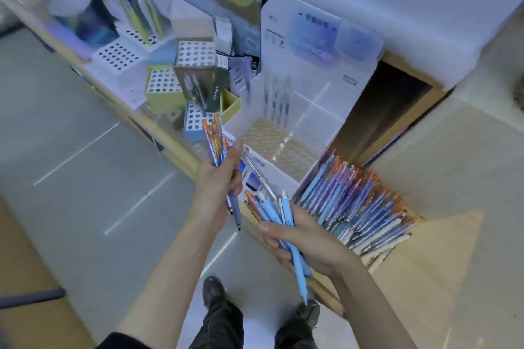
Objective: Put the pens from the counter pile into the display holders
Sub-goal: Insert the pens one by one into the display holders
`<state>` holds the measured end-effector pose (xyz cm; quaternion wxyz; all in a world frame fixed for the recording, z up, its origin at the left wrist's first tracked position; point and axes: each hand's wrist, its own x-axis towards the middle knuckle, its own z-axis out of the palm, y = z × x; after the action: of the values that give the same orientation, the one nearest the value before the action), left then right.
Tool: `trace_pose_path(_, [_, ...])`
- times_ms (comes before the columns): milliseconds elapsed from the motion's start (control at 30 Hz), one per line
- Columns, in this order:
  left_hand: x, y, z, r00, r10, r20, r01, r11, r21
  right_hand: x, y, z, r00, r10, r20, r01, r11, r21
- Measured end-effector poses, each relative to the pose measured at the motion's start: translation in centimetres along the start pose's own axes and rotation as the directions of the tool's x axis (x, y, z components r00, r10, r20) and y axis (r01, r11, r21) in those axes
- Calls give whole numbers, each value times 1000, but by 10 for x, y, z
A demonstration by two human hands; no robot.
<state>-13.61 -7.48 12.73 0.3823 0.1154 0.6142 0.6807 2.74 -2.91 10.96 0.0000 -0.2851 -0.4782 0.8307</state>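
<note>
Pen pile (360,201) lies on the counter (439,263), just right of the clear display holder (272,142) | your left hand (219,178) grips an orange-capped bunch (214,139) (tips down) | your right hand (300,238) clasps a pale-blue bunch (272,211) beside the pile

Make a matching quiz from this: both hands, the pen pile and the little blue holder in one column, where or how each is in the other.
1 left hand
2 right hand
3 pen pile
4 blue holder

A lies on the counter
B top full of round holes
C grips pens beside the pile
D grips orange-topped pens before the holder

Pairs: 1-D, 2-C, 3-A, 4-B
</note>
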Motion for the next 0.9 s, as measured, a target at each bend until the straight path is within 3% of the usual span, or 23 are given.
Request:
trace_pose_path(133, [39, 45, -68, 991, 75, -109, -86, 991, -104, 38, 3, 33, 1000, 16, 24, -14, 997, -72])
trace_pose_path(200, [56, 60, -102, 989, 66, -130, -79, 992, -101, 62, 3, 52, 989, -47, -143, 43, 999, -33])
trace_pose_path(267, [67, 69, -132, 991, 45, -123, -55, 996, -75, 89, -3, 73, 929, -142, -343, 154, 988, 6])
trace_pose_path(333, [74, 77, -156, 994, 29, -108, -35, 998, -55, 117, -20, 99, 879, -226, -420, 243, 970, -13])
trace_pose_path(467, [86, 93, -194, 999, -5, -52, 5, 1000, 7, 169, -57, 163, 886, -319, -336, 313, 947, -73])
trace_pose_path(600, [106, 109, -222, 999, -52, 8, 52, 998, 17, 215, -83, 204, 902, -302, -309, 276, 953, -126])
trace_pose_path(800, [160, 138, -258, 1000, 26, -3, -26, 998, 53, 275, -115, 217, 939, -267, -217, 221, 952, -213])
trace_pose_path(900, [192, 153, -269, 998, 68, -1, -68, 997, 42, 310, -129, 223, 942, -265, -206, 236, 959, -157])
